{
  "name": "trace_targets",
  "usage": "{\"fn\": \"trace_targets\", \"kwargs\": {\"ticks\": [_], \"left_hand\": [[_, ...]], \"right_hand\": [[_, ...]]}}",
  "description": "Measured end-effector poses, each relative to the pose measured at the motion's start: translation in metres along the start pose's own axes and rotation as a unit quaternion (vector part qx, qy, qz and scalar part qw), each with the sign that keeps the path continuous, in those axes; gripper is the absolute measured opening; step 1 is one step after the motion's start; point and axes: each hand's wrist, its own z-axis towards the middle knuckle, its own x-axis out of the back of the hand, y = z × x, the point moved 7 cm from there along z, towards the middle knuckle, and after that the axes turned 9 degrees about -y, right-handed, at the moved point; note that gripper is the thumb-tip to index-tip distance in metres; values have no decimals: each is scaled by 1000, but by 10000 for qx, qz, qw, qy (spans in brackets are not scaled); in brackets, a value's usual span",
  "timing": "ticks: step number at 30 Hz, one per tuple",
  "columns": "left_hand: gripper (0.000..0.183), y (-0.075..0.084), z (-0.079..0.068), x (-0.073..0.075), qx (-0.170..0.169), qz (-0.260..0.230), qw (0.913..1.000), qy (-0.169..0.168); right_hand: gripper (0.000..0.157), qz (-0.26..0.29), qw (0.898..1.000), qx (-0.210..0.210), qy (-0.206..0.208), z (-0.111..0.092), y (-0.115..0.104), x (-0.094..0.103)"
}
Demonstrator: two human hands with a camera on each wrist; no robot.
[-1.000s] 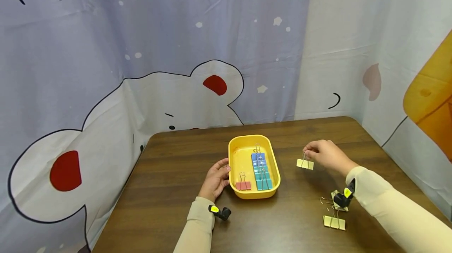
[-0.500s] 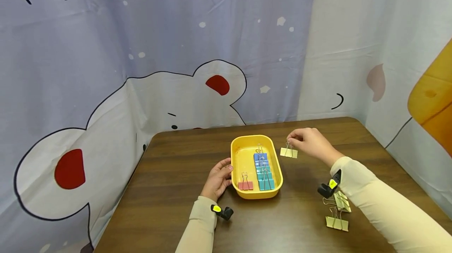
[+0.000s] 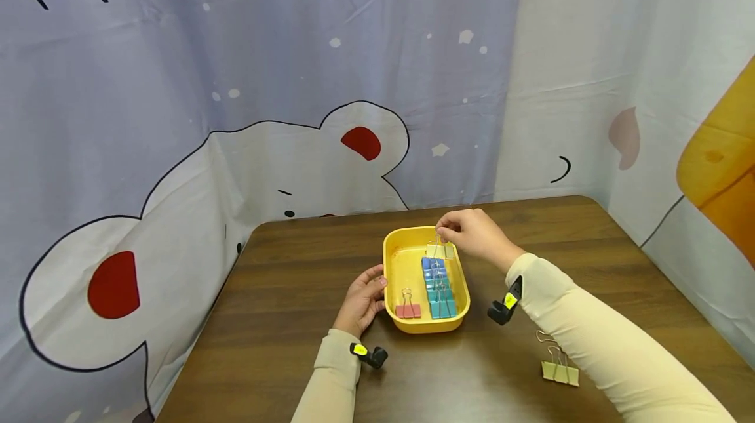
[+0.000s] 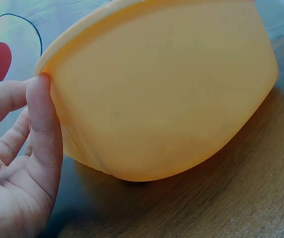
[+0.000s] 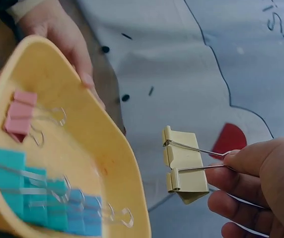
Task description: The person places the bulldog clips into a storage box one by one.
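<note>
My right hand [image 3: 472, 233] pinches the wire handles of a pale yellow binder clip [image 5: 185, 163] over the far right end of a yellow tray [image 3: 392, 239]. With its thumb and fingers, my left hand [image 3: 361, 298] grips the tray's left rim; the left wrist view shows the thumb [image 4: 45, 119] against the wall. Inside the tray, several blue [image 3: 434, 264] and teal binder clips [image 3: 442, 308] form a row along the right side. One pink binder clip [image 3: 408, 311] lies in the near left corner.
Another pale yellow binder clip [image 3: 560, 372] lies on the brown table [image 3: 307, 259] at the right, with a further wire handle beside it; the right sleeve [image 3: 613, 324] covers part of that spot. A printed curtain [image 3: 265, 167] hangs behind the table.
My right hand has carried the pale yellow binder clip leftward, from the table's right side to above the tray. My left hand keeps hold of the tray's rim.
</note>
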Motion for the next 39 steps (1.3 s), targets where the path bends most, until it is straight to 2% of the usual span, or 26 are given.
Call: {"fn": "trace_targets", "kwargs": {"ticks": [5,12,21,30,34,39], "left_hand": [[41,0,0,0,20,-16,10000,11],[42,-2,0,1,22,-36,10000,4],[41,-1,0,0,54,-76,10000,8],[36,0,0,0,36,-93,9999,-6],[35,0,0,0,12,-63,10000,-19],[33,0,0,1,44,-20,10000,3]], "right_hand": [[13,106,9997,82,-213,10,-14,-22],[12,49,9997,116,-194,19,-27,-48],[8,-724,9972,169,-75,24,-33,-73],[6,-1035,9936,276,-346,23,-29,-92],[7,-933,9946,276,-361,24,-26,-95],[7,-439,9989,-62,-127,27,-19,-90]]}}
